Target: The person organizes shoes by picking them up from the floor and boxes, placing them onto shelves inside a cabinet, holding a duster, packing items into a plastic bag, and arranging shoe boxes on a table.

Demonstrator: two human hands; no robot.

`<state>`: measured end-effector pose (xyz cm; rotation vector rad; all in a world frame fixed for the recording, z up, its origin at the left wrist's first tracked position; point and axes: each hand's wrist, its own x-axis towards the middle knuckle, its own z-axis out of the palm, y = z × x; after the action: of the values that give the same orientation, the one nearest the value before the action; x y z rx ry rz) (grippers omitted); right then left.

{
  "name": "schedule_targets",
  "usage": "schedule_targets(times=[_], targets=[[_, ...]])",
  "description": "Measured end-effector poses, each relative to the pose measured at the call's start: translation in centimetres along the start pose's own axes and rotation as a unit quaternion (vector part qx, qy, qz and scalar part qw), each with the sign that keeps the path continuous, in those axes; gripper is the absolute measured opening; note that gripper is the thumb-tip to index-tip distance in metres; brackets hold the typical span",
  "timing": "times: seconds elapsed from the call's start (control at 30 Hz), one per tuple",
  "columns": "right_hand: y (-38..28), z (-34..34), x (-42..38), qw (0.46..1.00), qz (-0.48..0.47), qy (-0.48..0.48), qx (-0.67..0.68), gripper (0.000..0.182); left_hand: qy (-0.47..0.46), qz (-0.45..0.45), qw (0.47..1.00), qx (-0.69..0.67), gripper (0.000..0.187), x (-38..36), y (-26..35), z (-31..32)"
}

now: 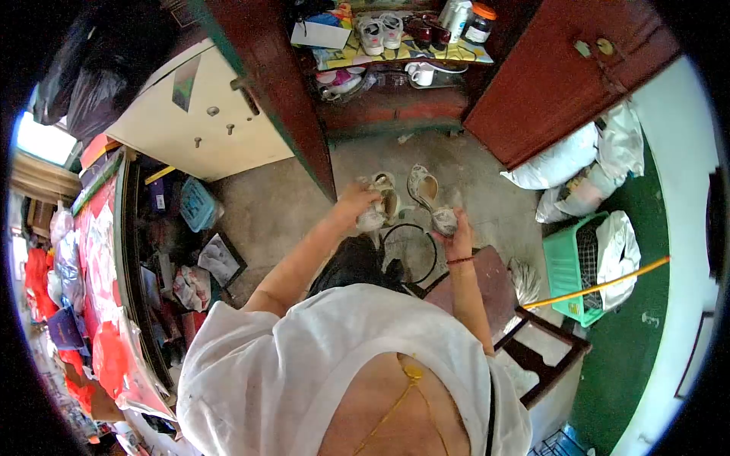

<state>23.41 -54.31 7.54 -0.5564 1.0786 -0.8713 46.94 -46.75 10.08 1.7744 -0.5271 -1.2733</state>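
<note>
In front of me I hold a pair of pale, ornamented women's shoes. My left hand (359,201) is closed on the left shoe (389,204); a little motion blurs its front end. My right hand (456,237) is closed around the rounded end of the right shoe (423,187), which points away from me at a slant. The two shoes are apart, over the grey floor (365,156). Just below them is a thin black hoop (433,266), partly hidden by my dark-clothed lap.
Ahead stands an open dark-red cabinet (395,114) with shoes (380,32), a white mug (420,73) and an orange-lidded jar (480,23). Its door (570,76) swings out right. A green basket (559,266), a yellow stick (601,283) and white bags (559,159) lie right; a blue basket (199,204) left.
</note>
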Motion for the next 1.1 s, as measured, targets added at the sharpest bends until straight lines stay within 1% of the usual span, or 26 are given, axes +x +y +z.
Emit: schedule_targets(times=[0.07,0.13,0.2,0.23,0.27,0.3,0.33,0.4,0.43,0.5,0.53,0.6,0.63,0.67,0.73,0.77,0.83,0.87,0.9,0.93,0.97,1.0,1.03,1.07,1.1], targets=[[-0.4,1.5,4.9,0.999,0.031,-0.023,-0.026,0.035,0.019,-0.019,0.999,0.023,0.059,2.9,1.3,0.3],[-1.6,4.3,9.0,0.999,0.026,-0.034,-0.029,0.037,0.044,-0.007,0.998,0.039,0.063,7.3,4.3,-0.6],[-3.1,5.9,12.2,0.997,0.035,-0.044,-0.06,0.043,-0.019,-0.067,0.997,0.015,0.072,11.8,4.3,-1.1],[-4.3,6.9,14.0,0.994,0.034,-0.056,-0.084,0.046,0.05,-0.032,0.998,0.009,0.063,13.9,3.8,-0.8],[-5.6,7.9,15.3,0.993,-0.004,-0.082,-0.09,0.049,0.122,0.005,0.993,-0.001,0.054,15.9,3.1,-0.4],[-7.4,9.5,16.7,0.988,-0.046,-0.112,-0.094,0.052,0.097,0.028,0.995,0.0,0.053,18.1,3.2,-0.8],[-9.5,11.3,18.0,0.985,-0.063,-0.132,-0.09,0.052,0.074,0.048,0.996,0.003,0.051,19.6,3.8,-1.7],[-14.9,14.7,20.0,0.962,-0.155,-0.197,-0.107,0.057,0.1,0.008,0.989,-0.109,0.045,18.3,8.6,-2.2],[-18.4,17.0,20.5,0.955,-0.169,-0.218,-0.108,0.057,0.112,0.03,0.986,-0.118,0.045,19.5,9.8,-2.7],[-25.3,21.3,20.4,0.904,-0.187,-0.38,-0.057,0.06,0.147,-0.012,0.989,-0.031,0.042,21.7,11.0,-3.5],[-27.9,23.7,20.1,0.887,-0.221,-0.402,-0.057,0.061,0.161,-0.006,0.986,-0.045,0.042,22.0,12.3,-3.7],[-32.8,27.5,20.9,0.858,-0.199,-0.471,-0.05,0.061,0.24,-0.001,0.97,-0.039,0.039,21.3,14.6,-3.8],[-34.8,29.6,21.0,0.847,-0.199,-0.49,-0.051,0.062,0.139,0.044,0.979,-0.14,0.04,22.2,14.6,-4.8],[-36.2,31.7,20.9,0.837,-0.197,-0.508,-0.049,0.063,0.154,0.049,0.976,-0.148,0.04,22.1,15.6,-4.4],[-38.8,35.4,21.9,0.801,-0.175,-0.572,-0.035,0.055,0.326,0.112,0.926,-0.152,0.041,21.2,18.1,-3.4],[-39.7,36.9,22.3,0.796,-0.185,-0.575,-0.038,0.054,0.339,0.121,0.92,-0.153,0.041,20.3,19.4,-3.1],[-41.5,39.9,22.1,0.791,-0.195,-0.579,-0.038,0.05,0.339,0.072,0.932,-0.101,0.044,19.3,21.8,-3.0],[-42.3,41.3,22.8,0.767,-0.197,-0.61,-0.035,0.047,0.308,0.101,0.935,-0.142,0.046,22.7,18.2,-4.2],[-43.2,42.5,22.9,0.761,-0.209,-0.613,-0.033,0.046,0.274,0.127,0.936,-0.18,0.047,26.0,14.7,-5.4],[-44.0,43.9,23.0,0.757,-0.218,-0.615,-0.032,0.045,0.282,0.139,0.932,-0.18,0.047,25.8,15.7,-5.6],[-45.0,45.1,22.4,0.748,-0.223,-0.624,-0.03,0.045,0.3,0.137,0.934,-0.137,0.048,24.0,17.2,-5.1],[-46.0,45.6,21.5,0.724,-0.26,-0.638,-0.035,0.044,0.319,0.135,0.934,-0.092,0.049,22.8,18.2,-4.7],[-46.9,46.1,20.8,0.7,-0.295,-0.649,-0.039,0.043,0.327,0.143,0.93,-0.092,0.049,22.5,18.6,-4.3],[-48.1,46.9,20.3,0.71,-0.282,-0.645,-0.02,0.038,0.352,0.154,0.916,-0.113,0.049,22.3,18.9,-4.1],[-49.7,47.5,19.9,0.679,-0.309,-0.666,-0.018,0.036,0.375,0.165,0.902,-0.135,0.048,21.9,19.3,-4.0]])
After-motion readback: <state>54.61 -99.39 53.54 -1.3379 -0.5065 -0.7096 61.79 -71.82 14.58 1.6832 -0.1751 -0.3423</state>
